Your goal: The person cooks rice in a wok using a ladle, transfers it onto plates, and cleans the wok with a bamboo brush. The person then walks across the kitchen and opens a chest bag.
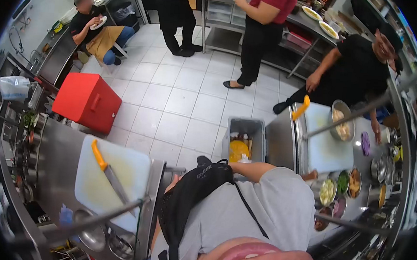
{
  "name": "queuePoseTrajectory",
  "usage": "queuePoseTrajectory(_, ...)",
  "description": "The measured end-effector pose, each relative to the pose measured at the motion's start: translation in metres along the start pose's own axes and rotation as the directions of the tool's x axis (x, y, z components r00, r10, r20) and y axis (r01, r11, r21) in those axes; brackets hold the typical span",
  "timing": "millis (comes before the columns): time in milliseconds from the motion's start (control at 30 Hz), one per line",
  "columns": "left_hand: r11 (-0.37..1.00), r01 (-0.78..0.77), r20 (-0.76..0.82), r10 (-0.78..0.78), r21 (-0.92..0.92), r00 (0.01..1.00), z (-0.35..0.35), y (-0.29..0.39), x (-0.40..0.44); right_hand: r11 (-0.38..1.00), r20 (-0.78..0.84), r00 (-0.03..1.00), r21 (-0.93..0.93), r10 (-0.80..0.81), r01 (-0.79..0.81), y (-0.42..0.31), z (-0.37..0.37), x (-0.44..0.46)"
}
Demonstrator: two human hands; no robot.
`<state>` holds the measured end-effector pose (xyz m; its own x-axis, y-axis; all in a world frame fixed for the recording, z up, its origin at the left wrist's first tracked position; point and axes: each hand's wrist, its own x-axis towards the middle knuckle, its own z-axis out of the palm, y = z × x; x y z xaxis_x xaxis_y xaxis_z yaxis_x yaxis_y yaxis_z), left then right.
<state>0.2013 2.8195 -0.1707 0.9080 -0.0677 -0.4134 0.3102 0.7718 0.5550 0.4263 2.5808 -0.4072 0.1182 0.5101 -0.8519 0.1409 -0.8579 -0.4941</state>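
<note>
A black bag or apron with a strap (194,196) hangs across the front of my grey shirt. My left hand (173,182) shows only as a bit of skin between this black fabric and the left counter's edge; its fingers are mostly hidden. My right forearm (254,171) reaches inward across my front, and its hand is out of sight behind the black fabric. On the left, a knife with a yellow handle (113,179) lies on a white cutting board (88,196). Just beyond my right forearm stands a grey bin (261,141) with orange and pale scraps inside.
To the right, a second cutting board (325,155) bears a metal bowl (336,134) of pale food and another yellow handle (301,107). Several small ingredient bowls (328,192) sit nearby. A red cooler (82,99) stands on the tiled floor. Several people are around; one sits at left.
</note>
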Motion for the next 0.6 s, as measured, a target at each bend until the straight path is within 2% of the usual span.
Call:
queuePoseTrajectory(167, 0.995, -0.087, -0.033, 0.088, 0.042, 0.996, 0.022, 0.074, 0.074, 1.0, -0.016, 0.999, 0.013, 0.028, -0.028, -0.028, -0.125, 0.013)
queuePoseTrajectory(233, 0.989, -0.136, -0.063, 0.139, 0.051, 0.988, 0.016, 0.089, 0.092, 0.997, -0.013, 1.0, -0.072, -0.027, 0.026, -0.037, -0.158, 0.018)
queuePoseTrajectory(267, 0.986, -0.161, -0.078, 0.164, 0.039, 0.983, 0.005, 0.091, 0.099, 0.965, -0.027, 0.992, -0.238, -0.12, 0.11, -0.059, -0.169, -0.003)
queuePoseTrajectory(300, 0.981, -0.19, -0.093, 0.187, -0.027, 0.978, -0.011, 0.086, 0.104, 0.965, 0.013, 0.996, -0.249, -0.087, 0.088, -0.063, -0.183, 0.001)
queuePoseTrajectory(367, 0.973, -0.211, -0.156, 0.224, 0.093, 0.962, -0.015, 0.102, 0.095, 0.965, 0.093, 0.995, -0.256, -0.035, 0.057, -0.071, -0.198, 0.019)
queuePoseTrajectory(400, 0.968, -0.209, -0.179, 0.232, 0.139, 0.956, -0.016, 0.111, 0.095, 0.94, 0.017, 0.987, -0.303, -0.158, 0.156, -0.065, -0.2, 0.042)
queuePoseTrajectory(433, 0.959, -0.219, -0.181, 0.251, 0.182, 0.951, -0.018, 0.119, 0.111, 0.948, -0.056, 0.987, -0.29, -0.151, 0.128, -0.063, -0.205, 0.055)
queuePoseTrajectory(467, 0.949, -0.281, -0.153, 0.301, 0.143, 0.941, -0.025, 0.121, 0.118, 0.969, -0.131, 0.985, -0.232, -0.115, 0.082, -0.059, -0.205, 0.068)
queuePoseTrajectory(533, 0.942, -0.286, -0.186, 0.317, 0.178, 0.93, -0.028, 0.134, 0.127, 0.988, -0.243, 0.969, -0.155, -0.046, 0.008, -0.056, -0.217, 0.09)
queuePoseTrajectory(567, 0.934, -0.295, -0.21, 0.335, 0.199, 0.919, -0.023, 0.146, 0.135, 0.983, -0.206, 0.978, -0.182, -0.022, -0.017, -0.067, -0.233, 0.084)
queuePoseTrajectory(600, 0.926, -0.297, -0.338, 0.363, 0.232, 0.868, -0.004, 0.164, 0.142, 0.97, -0.132, 0.991, -0.239, 0.02, -0.051, -0.086, -0.259, 0.069)
